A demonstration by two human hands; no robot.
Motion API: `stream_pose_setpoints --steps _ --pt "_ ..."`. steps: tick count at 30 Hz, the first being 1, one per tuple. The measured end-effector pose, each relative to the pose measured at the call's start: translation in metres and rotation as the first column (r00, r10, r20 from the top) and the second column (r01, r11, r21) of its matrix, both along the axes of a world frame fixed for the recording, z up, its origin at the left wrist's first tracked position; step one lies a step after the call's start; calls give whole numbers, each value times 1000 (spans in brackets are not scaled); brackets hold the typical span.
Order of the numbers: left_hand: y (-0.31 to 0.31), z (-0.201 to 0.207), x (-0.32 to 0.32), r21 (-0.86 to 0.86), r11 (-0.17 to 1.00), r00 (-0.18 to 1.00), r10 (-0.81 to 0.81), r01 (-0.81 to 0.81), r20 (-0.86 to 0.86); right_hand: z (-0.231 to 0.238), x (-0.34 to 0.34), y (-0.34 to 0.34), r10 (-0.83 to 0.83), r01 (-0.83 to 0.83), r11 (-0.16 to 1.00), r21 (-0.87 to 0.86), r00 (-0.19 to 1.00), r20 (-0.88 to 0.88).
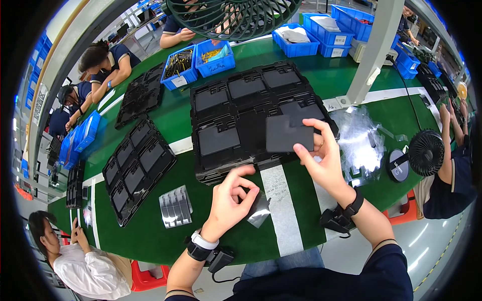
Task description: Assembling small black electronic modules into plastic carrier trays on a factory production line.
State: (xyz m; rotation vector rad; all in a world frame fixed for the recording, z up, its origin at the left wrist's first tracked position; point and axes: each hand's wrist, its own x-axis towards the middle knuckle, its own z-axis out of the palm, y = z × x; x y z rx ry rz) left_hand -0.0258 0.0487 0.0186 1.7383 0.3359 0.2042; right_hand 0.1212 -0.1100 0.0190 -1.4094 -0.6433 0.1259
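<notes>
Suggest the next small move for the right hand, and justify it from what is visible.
Probably shift the dark plate in the right hand left and lower it into the front middle compartment of the black tray. That compartment looks darker, seemingly without a plate, while the front left one shows a grey panel.

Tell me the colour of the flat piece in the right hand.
Dark grey; the flat piece shows best in the head view.

black trays on green table

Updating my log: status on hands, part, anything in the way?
Right hand holding dark panel over black tray. Left hand curled beside clear film, grip unclear. Nothing visibly blocking the panel.
</notes>
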Motion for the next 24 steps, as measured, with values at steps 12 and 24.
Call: stream_pose_setpoints --steps 12,24 --pt "3 -1 -4 444 844 952 -290 302 -97 -11 14 -4 -6 516 754 -406 623 782" --pt "2 -7 -2 565 801 976 -217 197 -33 -13 10 -5 331 332 720 -609 607 722"
